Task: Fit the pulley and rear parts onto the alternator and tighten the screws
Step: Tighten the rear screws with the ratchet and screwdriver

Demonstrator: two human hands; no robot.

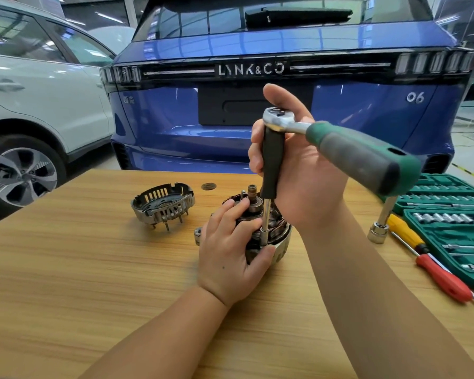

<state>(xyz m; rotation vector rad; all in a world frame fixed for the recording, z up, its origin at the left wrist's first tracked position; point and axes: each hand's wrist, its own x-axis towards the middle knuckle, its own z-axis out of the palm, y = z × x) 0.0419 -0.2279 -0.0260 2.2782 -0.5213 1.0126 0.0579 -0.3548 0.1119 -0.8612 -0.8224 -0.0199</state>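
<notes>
Ratchet driving a screw at the alternator rim, centre of the frame

The alternator (268,231) sits on the wooden table (66,283); it looks heavy, stiff metal with exposed windings, so I'd hold it by the outer housing. The left hand (230,255) curls over it, fingers gripping its top and rim. The right hand (298,170) wraps the black extension grip of the ratchet (340,143), socket down on a rim screw. The rear cover (163,205) lies apart, left of centre; socket set (449,214) and screwdrivers (433,266) at right
</notes>
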